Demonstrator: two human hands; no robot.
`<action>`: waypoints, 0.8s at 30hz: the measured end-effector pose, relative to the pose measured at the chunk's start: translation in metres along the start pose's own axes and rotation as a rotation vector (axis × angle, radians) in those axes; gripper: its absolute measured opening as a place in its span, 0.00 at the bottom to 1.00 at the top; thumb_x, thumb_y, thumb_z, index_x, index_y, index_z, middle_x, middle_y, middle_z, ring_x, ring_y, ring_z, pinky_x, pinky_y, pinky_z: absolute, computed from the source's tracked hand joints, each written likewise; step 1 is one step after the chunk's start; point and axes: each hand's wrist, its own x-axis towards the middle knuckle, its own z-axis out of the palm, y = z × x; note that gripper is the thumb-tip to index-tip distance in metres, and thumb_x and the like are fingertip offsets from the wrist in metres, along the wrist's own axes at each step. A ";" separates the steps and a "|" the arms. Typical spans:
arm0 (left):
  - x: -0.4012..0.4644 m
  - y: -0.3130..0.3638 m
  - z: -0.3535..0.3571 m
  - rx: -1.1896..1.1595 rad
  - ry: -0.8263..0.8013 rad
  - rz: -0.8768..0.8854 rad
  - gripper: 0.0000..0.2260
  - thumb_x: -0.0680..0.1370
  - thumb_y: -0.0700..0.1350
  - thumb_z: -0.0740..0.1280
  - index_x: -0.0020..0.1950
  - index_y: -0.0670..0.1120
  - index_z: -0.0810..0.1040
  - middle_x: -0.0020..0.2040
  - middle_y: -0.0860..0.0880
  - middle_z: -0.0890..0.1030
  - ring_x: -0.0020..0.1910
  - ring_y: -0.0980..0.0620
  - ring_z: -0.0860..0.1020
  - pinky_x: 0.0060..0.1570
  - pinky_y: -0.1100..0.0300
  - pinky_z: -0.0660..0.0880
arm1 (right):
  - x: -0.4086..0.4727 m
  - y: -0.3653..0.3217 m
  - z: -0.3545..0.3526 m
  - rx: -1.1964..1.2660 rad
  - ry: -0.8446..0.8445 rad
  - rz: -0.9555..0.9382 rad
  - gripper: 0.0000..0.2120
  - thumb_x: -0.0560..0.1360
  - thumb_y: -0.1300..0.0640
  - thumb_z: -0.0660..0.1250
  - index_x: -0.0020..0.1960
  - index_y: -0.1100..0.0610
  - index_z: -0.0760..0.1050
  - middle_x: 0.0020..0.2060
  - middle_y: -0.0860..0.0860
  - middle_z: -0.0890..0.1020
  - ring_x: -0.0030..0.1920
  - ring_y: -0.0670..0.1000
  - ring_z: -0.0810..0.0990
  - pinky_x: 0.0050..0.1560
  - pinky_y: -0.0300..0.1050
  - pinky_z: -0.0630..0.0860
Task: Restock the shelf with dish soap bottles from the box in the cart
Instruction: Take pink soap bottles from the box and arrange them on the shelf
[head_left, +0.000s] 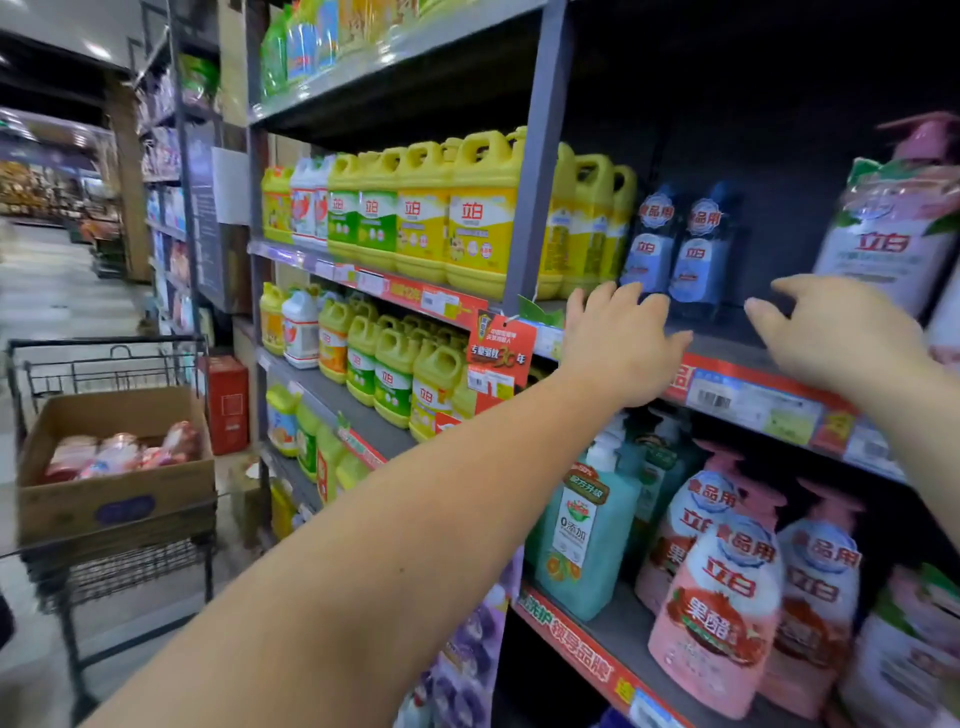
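Observation:
My left hand (621, 345) and my right hand (841, 332) are both stretched out over the front edge of the shelf (737, 348), fingers spread, holding nothing. Just behind them stand two dark blue dish soap bottles (675, 254) at the back of a mostly bare stretch of shelf. A white and pink pump bottle (893, 223) stands at the right end of that shelf. At the lower left, a cardboard box (114, 488) sits in a black wire cart (109, 566); several pink bottles (124, 452) lie inside it.
Yellow jugs (462, 218) fill the same shelf to the left of a grey upright post (535, 171). Pink pump bottles (727, 597) and a teal one (587, 535) stand on the shelf below. An aisle runs away at the left, past a red box (228, 405) on the floor.

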 end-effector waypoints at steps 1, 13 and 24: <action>-0.007 -0.009 -0.004 0.004 -0.001 -0.007 0.22 0.80 0.60 0.57 0.69 0.50 0.71 0.71 0.48 0.70 0.72 0.45 0.63 0.70 0.44 0.55 | -0.004 -0.013 0.001 0.022 0.025 -0.022 0.21 0.80 0.46 0.58 0.67 0.57 0.73 0.65 0.62 0.75 0.64 0.64 0.73 0.58 0.56 0.72; -0.163 -0.197 -0.087 0.237 -0.242 -0.356 0.27 0.79 0.63 0.56 0.72 0.48 0.68 0.74 0.46 0.66 0.74 0.42 0.60 0.72 0.42 0.56 | -0.116 -0.236 0.081 0.203 -0.261 -0.273 0.21 0.79 0.44 0.58 0.62 0.58 0.75 0.62 0.59 0.77 0.63 0.61 0.75 0.57 0.53 0.74; -0.319 -0.363 -0.148 0.362 -0.368 -0.699 0.26 0.77 0.63 0.58 0.70 0.50 0.70 0.72 0.45 0.68 0.73 0.41 0.61 0.72 0.40 0.54 | -0.229 -0.446 0.153 0.366 -0.472 -0.533 0.20 0.78 0.44 0.60 0.63 0.56 0.72 0.62 0.58 0.76 0.63 0.61 0.74 0.56 0.52 0.73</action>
